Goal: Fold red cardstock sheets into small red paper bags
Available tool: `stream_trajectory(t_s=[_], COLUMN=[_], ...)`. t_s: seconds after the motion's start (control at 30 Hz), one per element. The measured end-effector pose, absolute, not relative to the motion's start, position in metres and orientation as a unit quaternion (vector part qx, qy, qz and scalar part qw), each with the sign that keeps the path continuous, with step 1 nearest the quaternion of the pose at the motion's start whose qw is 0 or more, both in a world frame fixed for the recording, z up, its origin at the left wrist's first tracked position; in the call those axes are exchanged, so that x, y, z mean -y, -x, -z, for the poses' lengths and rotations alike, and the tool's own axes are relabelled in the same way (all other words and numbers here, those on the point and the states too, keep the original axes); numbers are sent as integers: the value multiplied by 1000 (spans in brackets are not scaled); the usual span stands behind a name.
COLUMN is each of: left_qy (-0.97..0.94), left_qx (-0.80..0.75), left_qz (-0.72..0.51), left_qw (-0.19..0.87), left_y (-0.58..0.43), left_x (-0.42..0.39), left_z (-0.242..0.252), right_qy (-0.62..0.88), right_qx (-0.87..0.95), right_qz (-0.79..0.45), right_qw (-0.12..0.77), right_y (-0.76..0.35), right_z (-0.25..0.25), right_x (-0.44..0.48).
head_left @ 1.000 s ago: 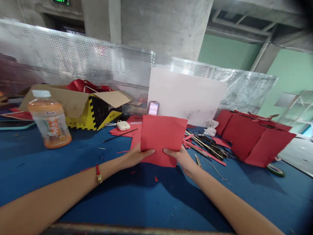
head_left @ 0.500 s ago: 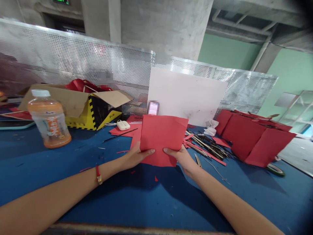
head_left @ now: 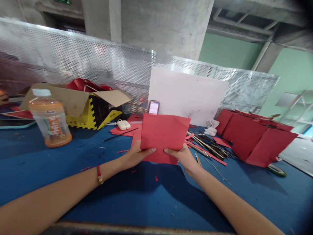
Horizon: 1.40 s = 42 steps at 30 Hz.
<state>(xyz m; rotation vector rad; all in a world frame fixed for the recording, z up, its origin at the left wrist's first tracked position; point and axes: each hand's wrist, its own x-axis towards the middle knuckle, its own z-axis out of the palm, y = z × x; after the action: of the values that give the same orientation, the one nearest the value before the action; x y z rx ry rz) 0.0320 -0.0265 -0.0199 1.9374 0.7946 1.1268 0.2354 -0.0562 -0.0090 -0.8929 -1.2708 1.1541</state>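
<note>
A red sheet of paper (head_left: pixel 165 133) is held up above the blue table, its face turned toward me. My left hand (head_left: pixel 140 152) grips the lower left side, thumb across the front and the other fingers hidden behind. On the opposite side, my right hand (head_left: pixel 181 156) pinches the sheet the same way, its thumb pointing inward. Both hands are closed on the paper. Small red scraps (head_left: pixel 156 178) lie on the table below it. More red paper (head_left: pixel 136 136) rests flat behind my left hand.
At left stand an orange drink bottle (head_left: pixel 51 119) and an open cardboard box (head_left: pixel 80 109). A white earphone case (head_left: pixel 123 124) sits near the middle. To the right are thin sticks (head_left: pixel 210 145), red paper bags (head_left: pixel 251 138) and a tape roll (head_left: pixel 276 170). A white board (head_left: pixel 186 93) stands behind.
Both hands keep their hold on the red paper. Its lower edge appears slightly higher, and the whole view has shifted a little.
</note>
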Motion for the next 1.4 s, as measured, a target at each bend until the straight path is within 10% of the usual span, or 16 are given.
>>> stream_trajectory(t_s=[1.4], left_qy=[-767], left_qx=[-303], left_qz=[-424], left_qw=[374], left_y=[-32], left_x=[20], left_z=[27], right_qy=[391], right_qx=[540], right_qz=[-483], right_qw=[568], right_y=[-235], right_z=[9], right_x=[59])
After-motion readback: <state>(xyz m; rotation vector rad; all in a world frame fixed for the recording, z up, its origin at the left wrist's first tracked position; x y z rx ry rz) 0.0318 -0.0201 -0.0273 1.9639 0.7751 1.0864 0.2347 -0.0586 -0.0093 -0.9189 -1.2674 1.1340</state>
